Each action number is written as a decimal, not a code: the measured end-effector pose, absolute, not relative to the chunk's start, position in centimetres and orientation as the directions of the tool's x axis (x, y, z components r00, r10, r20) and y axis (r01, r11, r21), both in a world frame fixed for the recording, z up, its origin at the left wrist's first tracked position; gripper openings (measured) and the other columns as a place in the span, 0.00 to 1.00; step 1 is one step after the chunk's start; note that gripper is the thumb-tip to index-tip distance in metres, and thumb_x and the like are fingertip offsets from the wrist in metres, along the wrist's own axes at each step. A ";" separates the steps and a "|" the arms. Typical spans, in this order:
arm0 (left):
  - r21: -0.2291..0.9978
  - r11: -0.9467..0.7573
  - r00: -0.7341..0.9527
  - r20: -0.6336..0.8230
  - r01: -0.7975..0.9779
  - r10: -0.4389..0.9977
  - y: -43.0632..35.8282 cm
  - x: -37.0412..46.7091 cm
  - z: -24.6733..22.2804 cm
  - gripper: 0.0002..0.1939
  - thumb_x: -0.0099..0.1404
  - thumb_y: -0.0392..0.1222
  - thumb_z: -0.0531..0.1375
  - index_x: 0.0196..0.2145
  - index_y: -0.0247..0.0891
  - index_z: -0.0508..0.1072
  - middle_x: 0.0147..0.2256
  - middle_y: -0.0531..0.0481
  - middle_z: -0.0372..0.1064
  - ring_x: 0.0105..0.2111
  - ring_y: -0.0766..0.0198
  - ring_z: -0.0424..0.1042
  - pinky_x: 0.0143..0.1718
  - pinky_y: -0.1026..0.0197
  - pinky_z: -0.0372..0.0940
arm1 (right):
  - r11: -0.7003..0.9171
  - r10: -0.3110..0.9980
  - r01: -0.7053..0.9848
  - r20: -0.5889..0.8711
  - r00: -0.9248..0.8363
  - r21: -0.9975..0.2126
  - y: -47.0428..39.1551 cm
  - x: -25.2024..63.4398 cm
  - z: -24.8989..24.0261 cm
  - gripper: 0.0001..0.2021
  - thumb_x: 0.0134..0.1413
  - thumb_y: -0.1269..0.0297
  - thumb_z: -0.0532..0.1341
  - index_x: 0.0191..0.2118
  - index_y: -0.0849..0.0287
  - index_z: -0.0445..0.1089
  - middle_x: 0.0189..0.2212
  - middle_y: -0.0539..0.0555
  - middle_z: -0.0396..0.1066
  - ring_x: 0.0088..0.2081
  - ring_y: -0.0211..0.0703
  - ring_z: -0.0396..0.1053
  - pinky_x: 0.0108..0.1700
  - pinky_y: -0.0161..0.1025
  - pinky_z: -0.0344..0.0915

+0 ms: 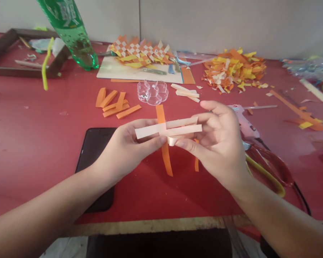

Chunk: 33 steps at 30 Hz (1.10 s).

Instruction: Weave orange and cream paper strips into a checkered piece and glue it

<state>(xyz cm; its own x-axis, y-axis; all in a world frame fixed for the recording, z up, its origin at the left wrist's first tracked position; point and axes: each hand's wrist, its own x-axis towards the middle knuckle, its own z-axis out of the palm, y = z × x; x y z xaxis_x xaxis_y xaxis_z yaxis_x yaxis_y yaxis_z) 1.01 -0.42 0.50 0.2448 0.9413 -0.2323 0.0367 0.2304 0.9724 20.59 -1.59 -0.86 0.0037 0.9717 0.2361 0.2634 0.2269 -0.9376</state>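
White paper strips and an orange strip cross each other in front of me, above the red table. My left hand pinches them near the crossing, thumb in front. My right hand has its thumb and fingers at the curled end of a white strip, just right of the crossing. Below that hand another orange strip hangs down, its upper part hidden. Folded orange strips and folded white strips lie on the table beyond my hands.
A black phone lies by my left forearm. Farther back are a green bottle, a clear compartment tray, woven paper fish and a heap of paper scraps. A glue gun and scissors lie at the right.
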 end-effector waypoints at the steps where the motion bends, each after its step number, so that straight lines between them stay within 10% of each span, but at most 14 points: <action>1: 0.972 0.229 0.243 -0.236 0.057 0.941 -0.4 1.0 0.5 0.14 0.59 0.45 0.68 0.42 0.38 0.77 0.39 0.48 0.80 0.39 0.58 0.78 0.39 0.62 0.71 | 0.276 0.954 0.327 0.299 0.022 -0.904 -1.6 20.6 -1.0 0.32 0.44 0.62 0.73 0.54 0.49 0.58 0.46 0.56 0.68 0.46 0.49 0.71 0.44 0.49 0.73; 9: 0.971 0.204 0.319 -0.233 0.123 0.919 -0.5 1.0 0.8 0.07 0.62 0.45 0.65 0.35 0.41 0.79 0.34 0.52 0.79 0.36 0.62 0.77 0.37 0.65 0.69 | 0.554 0.778 0.716 0.571 -0.262 -0.425 -1.7 21.0 -0.5 0.06 0.48 0.57 0.70 0.32 0.46 0.75 0.46 0.56 0.63 0.53 0.58 0.61 0.52 0.59 0.61; 20: 0.952 0.306 0.344 -0.281 -0.018 0.896 -0.4 1.1 0.3 0.07 0.61 0.45 0.66 0.32 0.39 0.79 0.33 0.51 0.78 0.40 0.57 0.76 0.45 0.58 0.69 | 0.652 0.751 0.596 0.510 -0.419 -0.469 -2.2 21.1 -0.5 0.21 0.48 0.44 0.65 0.45 0.47 0.74 0.53 0.59 0.56 0.57 0.67 0.56 0.57 0.65 0.60; 33: 0.863 0.437 0.594 -0.216 -0.255 0.775 -0.3 0.7 0.7 0.35 0.43 0.42 0.76 0.49 0.41 0.73 0.48 0.43 0.76 0.54 0.45 0.70 0.50 0.52 0.70 | 0.606 0.787 0.582 0.517 -0.337 -0.542 -2.1 21.5 0.5 0.10 0.56 0.64 0.58 0.39 0.50 0.77 0.46 0.58 0.68 0.59 0.61 0.57 0.58 0.64 0.57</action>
